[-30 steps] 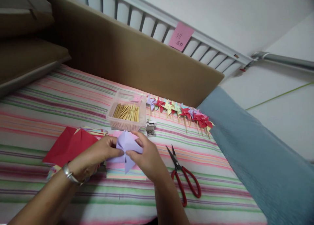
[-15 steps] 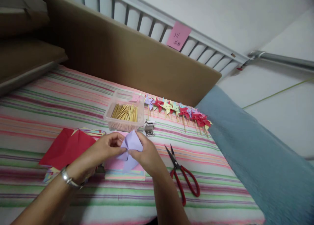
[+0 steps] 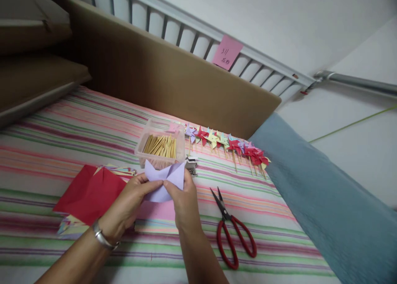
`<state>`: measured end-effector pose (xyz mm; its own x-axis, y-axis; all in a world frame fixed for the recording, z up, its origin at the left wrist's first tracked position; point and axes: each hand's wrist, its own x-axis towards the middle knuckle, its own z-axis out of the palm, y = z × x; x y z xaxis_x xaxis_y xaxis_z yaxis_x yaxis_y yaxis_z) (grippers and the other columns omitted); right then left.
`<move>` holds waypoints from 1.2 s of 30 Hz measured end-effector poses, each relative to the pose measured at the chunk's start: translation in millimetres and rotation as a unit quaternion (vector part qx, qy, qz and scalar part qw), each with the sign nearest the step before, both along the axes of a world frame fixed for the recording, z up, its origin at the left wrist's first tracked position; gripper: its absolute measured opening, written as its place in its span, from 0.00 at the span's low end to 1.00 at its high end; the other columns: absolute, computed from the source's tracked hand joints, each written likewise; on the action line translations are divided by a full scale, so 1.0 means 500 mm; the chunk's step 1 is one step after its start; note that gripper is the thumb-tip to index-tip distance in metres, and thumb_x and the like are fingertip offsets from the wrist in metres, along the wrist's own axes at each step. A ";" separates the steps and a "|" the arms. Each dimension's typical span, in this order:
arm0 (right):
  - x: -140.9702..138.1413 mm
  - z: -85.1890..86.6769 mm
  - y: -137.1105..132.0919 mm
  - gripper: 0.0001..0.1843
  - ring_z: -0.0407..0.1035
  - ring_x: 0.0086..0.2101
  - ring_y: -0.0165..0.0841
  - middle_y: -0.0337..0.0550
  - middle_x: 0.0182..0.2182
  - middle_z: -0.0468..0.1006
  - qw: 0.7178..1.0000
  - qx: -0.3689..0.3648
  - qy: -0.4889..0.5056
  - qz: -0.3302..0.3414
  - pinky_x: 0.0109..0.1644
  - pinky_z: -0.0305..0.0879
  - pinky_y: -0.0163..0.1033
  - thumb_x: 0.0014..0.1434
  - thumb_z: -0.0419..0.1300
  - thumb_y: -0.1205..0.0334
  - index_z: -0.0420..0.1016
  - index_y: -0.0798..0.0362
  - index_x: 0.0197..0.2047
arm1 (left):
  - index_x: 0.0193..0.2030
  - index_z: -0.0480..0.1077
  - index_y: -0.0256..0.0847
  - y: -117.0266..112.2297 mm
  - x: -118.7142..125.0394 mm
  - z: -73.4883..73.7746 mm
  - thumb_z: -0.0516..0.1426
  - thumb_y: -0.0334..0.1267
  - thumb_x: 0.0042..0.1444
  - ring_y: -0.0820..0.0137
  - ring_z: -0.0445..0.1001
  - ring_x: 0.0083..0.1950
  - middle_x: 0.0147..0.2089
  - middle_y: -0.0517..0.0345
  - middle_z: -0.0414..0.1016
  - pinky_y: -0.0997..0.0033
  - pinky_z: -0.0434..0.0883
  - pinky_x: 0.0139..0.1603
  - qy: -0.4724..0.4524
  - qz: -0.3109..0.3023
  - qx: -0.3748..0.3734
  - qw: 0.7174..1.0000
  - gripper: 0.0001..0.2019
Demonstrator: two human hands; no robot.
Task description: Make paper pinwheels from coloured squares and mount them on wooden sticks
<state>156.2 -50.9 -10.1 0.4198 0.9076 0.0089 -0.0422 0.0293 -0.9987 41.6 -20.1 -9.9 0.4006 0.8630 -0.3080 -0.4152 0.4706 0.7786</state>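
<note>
Both my hands hold a lilac paper piece (image 3: pixel 161 178), cut and folded into pointed flaps, above a pink sheet (image 3: pixel 158 211) on a stack of coloured paper. My left hand (image 3: pixel 132 197) pinches its lower left side, a metal bangle on the wrist. My right hand (image 3: pixel 182 199) pinches its middle and right edge. Just behind the paper stands a clear plastic tub (image 3: pixel 159 147) full of wooden sticks. A row of finished paper pinwheels on sticks (image 3: pixel 229 145) lies to the right of the tub.
Red-handled scissors (image 3: pixel 231 230) lie open to my right on the striped cloth (image 3: pixel 62 131). Red paper (image 3: pixel 89 193) lies left. A small stapler (image 3: pixel 191 163) sits by the tub. A cardboard panel (image 3: pixel 161 69) stands behind; a blue cloth (image 3: pixel 310 193) lies right.
The lilac paper has been turned and lifted so two pointed flaps stand up. Both hands have shifted their pinch on it and drawn slightly nearer.
</note>
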 end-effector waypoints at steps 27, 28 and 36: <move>0.016 0.002 -0.023 0.11 0.58 0.60 0.42 0.46 0.58 0.68 0.888 0.153 -0.423 0.095 0.61 0.56 0.54 0.59 0.58 0.68 0.79 0.45 0.40 | 0.24 0.76 0.35 0.055 -0.079 0.021 0.67 0.30 0.34 0.72 0.71 0.24 0.22 0.58 0.78 0.77 0.68 0.27 0.007 0.117 -0.017 0.993 0.07; 0.015 0.003 -0.023 0.11 0.57 0.60 0.42 0.46 0.58 0.67 0.887 0.153 -0.424 0.099 0.62 0.55 0.54 0.59 0.58 0.68 0.79 0.45 0.40 | 0.23 0.76 0.35 0.055 -0.079 0.022 0.67 0.30 0.33 0.72 0.70 0.24 0.22 0.58 0.78 0.76 0.68 0.26 0.011 0.118 -0.017 0.993 0.07; 0.018 0.008 -0.022 0.08 0.52 0.63 0.42 0.45 0.62 0.63 0.898 0.142 -0.398 0.120 0.64 0.51 0.55 0.58 0.60 0.67 0.80 0.46 0.34 | 0.25 0.77 0.37 0.042 -0.064 0.028 0.68 0.32 0.33 0.70 0.72 0.24 0.24 0.57 0.79 0.73 0.68 0.27 0.034 0.084 -0.011 0.996 0.08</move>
